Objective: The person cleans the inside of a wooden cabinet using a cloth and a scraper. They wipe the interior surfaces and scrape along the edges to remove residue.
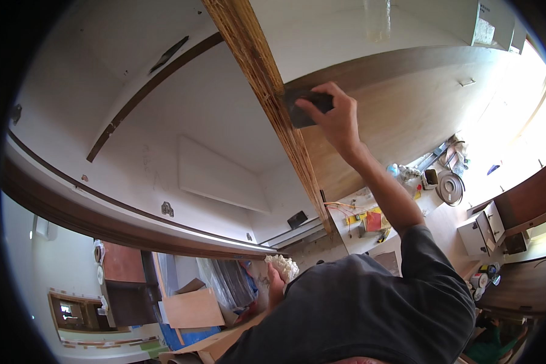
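Note:
My right hand (pixel 343 113) reaches up and grips a dark rectangular block (pixel 300 117), apparently a sanding block. Its left side meets a long, streaky brown wooden cabinet edge (pixel 259 68) that runs diagonally down the view. Bare, rough-looking grain shows along that edge. Low in the middle, my left hand (pixel 276 284) holds a crumpled off-white cloth (pixel 284 266) close to my body; my dark shirt partly hides this hand. Left of the wooden edge lies the white cabinet interior (pixel 200 145), with metal hinge plates (pixel 167 209) on its side.
A brown wood panel (pixel 391 95) spans the upper right. A coil of edging strip (pixel 450 186), a red-and-yellow box (pixel 374 221) and loose wires lie on a worktop (pixel 430 218). Boards (pixel 195 309) and plastic-wrapped panels (pixel 230 280) stand lower left. A green-clad person (pixel 491 343) shows lower right.

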Available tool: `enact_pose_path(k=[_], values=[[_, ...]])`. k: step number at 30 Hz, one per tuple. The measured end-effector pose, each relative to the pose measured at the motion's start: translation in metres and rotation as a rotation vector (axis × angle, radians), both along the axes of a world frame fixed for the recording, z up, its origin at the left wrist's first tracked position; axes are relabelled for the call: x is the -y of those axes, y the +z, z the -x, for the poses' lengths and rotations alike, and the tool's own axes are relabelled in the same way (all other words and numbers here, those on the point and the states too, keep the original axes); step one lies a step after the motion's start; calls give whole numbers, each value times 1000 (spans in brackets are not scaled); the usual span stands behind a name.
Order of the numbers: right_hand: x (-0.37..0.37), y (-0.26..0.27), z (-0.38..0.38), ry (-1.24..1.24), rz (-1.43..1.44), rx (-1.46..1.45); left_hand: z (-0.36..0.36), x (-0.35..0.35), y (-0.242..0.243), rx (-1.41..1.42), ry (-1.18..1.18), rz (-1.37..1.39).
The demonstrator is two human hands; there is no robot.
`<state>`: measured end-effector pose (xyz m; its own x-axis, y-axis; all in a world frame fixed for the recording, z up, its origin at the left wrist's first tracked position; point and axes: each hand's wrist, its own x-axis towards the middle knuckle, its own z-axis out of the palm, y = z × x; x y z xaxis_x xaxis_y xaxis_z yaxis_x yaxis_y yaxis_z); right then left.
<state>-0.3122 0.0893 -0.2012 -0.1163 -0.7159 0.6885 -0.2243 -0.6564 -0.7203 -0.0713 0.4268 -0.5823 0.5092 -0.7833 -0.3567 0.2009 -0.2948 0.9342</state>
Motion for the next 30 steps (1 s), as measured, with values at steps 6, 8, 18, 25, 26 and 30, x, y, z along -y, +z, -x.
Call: enact_pose_path(k=[6, 8, 18, 25, 26, 30], values=[[-1, 8, 18, 34, 49, -18, -1, -1, 14, 229, -121, -3], [-1, 13, 18, 29, 45, 21, -13, 14, 6, 54, -72, -19], [0, 29, 13, 133, 110, 33, -50, 42, -62, -395, 143, -121], [-5, 50, 14, 104, 173, -205, -36, 11, -74, -354, 188, -133], [-3, 58, 17, 103, 213, -218, -35, 6, -76, -345, 183, -124], [-4, 76, 12, 76, 273, -460, -36, -3, -80, -648, 193, -74]])
